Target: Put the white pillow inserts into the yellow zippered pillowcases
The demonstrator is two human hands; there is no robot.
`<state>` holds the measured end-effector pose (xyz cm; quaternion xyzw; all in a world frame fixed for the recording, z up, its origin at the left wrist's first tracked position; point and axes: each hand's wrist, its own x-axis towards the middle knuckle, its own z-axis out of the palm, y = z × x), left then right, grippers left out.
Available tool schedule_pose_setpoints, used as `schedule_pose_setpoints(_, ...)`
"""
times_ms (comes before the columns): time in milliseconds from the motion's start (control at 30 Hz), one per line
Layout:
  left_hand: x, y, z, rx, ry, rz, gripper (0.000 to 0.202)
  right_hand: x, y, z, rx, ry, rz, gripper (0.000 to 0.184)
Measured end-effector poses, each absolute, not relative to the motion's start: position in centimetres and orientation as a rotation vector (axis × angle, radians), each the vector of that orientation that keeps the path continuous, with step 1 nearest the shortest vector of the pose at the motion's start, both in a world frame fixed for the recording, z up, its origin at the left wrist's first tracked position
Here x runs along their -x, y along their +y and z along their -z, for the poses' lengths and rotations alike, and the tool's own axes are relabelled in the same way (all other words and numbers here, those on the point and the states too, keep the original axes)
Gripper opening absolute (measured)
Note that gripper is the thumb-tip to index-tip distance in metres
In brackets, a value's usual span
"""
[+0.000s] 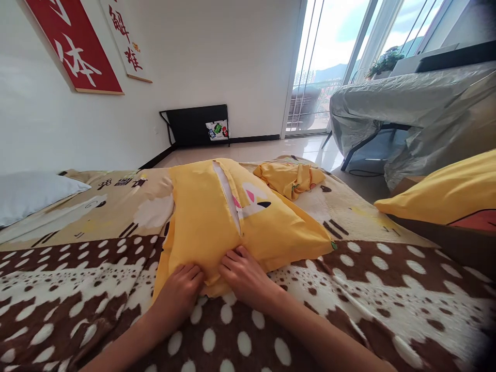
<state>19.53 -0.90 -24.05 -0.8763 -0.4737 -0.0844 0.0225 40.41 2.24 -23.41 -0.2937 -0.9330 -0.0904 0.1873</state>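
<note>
Plain white pillow (34, 194) lay at 9 o'clock. Left hand (180, 289) was curled, gripping the near hem of the yellow zippered fabric pillow cover (201, 217), which sat mid-bed on the brown white-dotted fleece blanket (349, 310). Right hand (246, 276), just beside it at 3 o'clock, pinched fabric at the near end of the open zip slit. Step looked like steadying the cover at the zip; next move would need taut fabric and a firm pinch. Crumpled yellow cloth (289, 178) lay at 1 o'clock.

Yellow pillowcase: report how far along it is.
Done: a white filling sits inside the yellow pillowcase. In hand: left hand and right hand are on its near edge. Left: the opening gapes, white showing; a second yellow case lies crumpled behind it, and a bare white pillow lies far left.
</note>
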Motion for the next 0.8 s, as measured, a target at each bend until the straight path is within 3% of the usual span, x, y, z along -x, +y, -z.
schedule_pose_setpoints(233, -18.5, -0.1, 20.8, 3.084, -1.968, 0.472, 0.023, -40.6, 2.1, 22.8, 0.926, -2.617, -0.013, 0.003)
schedule_pose_setpoints(533, -19.3, -1.6, 25.2, 2.603, -1.325, 0.048, 0.027, -39.6, 0.1, 23.2, 0.943, -2.658, 0.279, 0.012)
schedule_pose_setpoints(633, -17.5, -2.5, 24.7, 2.527, -1.632, -0.061, 0.025, -39.3, 0.1, 23.7, 0.973, -2.639, 0.360, 0.013)
schedule_pose_setpoints(733, -14.9, -3.1, 24.5, 2.381, -2.024, -0.145, 0.035, -39.1, 0.8, 24.5, 0.958, -2.597, 0.477, 0.008)
schedule_pose_setpoints(800, -13.8, -3.6, 24.8, 2.406, -2.060, -0.092, 0.035, -39.0, 1.4, 25.3, 0.923, -2.565, 0.538, 0.008)
